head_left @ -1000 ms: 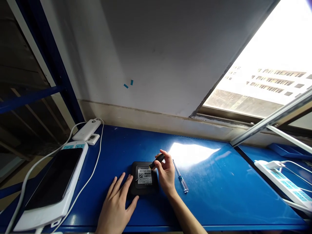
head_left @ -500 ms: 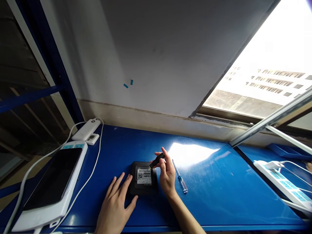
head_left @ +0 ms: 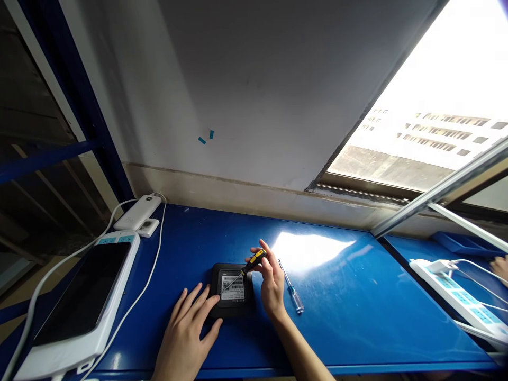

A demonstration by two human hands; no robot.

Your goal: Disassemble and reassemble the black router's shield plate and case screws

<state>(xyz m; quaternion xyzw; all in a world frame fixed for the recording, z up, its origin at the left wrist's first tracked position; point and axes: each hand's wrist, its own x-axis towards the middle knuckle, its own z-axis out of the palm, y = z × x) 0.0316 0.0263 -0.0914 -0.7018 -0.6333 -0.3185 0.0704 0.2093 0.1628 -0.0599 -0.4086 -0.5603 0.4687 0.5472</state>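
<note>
A black and yellow screwdriver is held in the fingers of my right hand, its shaft slanting down to the left. The tip meets the lower left of the white label on a flat black box lying on the blue table. My left hand lies with fingers spread at the box's left side, its index fingertip resting on the box near the screwdriver's tip. A second screwdriver with a clear blue handle lies on the table to the right of my right hand.
On the left, a black phone lies on a white power strip, with a white power bank and cables behind. Another power strip stands at the right beyond a metal frame. Another person's hand shows at the right edge.
The screwdriver's handle has turned in my right fingers, so its yellow parts now show. My left index finger has moved further onto the box. Another person's hand has come further into view.
</note>
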